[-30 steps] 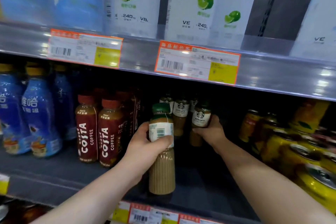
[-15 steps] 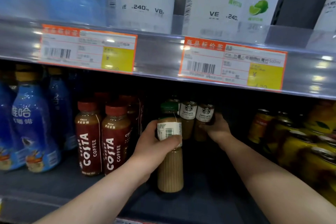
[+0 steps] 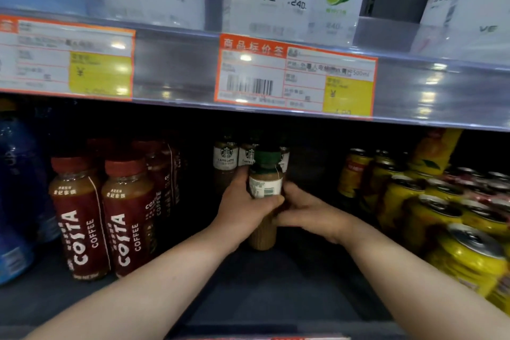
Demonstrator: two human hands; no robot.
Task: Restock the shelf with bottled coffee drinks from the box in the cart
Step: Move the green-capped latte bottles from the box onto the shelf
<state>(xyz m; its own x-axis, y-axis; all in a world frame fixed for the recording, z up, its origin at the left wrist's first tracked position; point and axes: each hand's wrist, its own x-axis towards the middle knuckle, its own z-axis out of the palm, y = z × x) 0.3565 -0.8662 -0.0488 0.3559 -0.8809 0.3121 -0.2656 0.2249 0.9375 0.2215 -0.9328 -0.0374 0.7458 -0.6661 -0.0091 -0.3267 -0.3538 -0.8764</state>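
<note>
Right hand moved onto bottle — both hands gripping

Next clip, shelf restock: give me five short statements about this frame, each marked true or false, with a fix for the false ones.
1. The left hand grips the green-capped coffee bottle around its label. True.
2. The right hand is deep among the yellow cans. False: it is at the same bottle, left of the cans.
3. The red Costa bottles stand left of the held bottle. True.
4. The held bottle lies on its side. False: it is upright, cap up.
5. Starbucks latte bottles stand behind the held bottle. True.
</note>
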